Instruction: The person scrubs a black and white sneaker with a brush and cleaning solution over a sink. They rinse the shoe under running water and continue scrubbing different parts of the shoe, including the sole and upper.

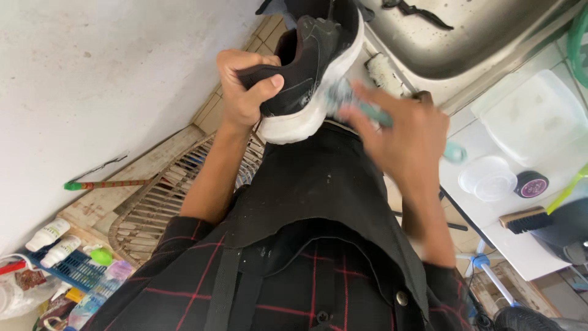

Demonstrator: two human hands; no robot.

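My left hand [244,89] grips a black sneaker [309,61] with a white sole by its heel end, holding it up over my black apron. My right hand [401,132], blurred by motion, holds a small teal-handled brush [361,107] whose head presses against the shoe's white sole edge. The brush bristles are smeared and hard to see. My sleeves are black with thin red checks.
A steel sink [465,43] lies just beyond the shoe. On the white counter [533,251] stand a clear tub [536,116], a round lid [487,179], a small dark jar [531,184] and a wooden brush [523,219]. A rattan piece [153,208] and bottles in a blue basket [73,263] lie at left.
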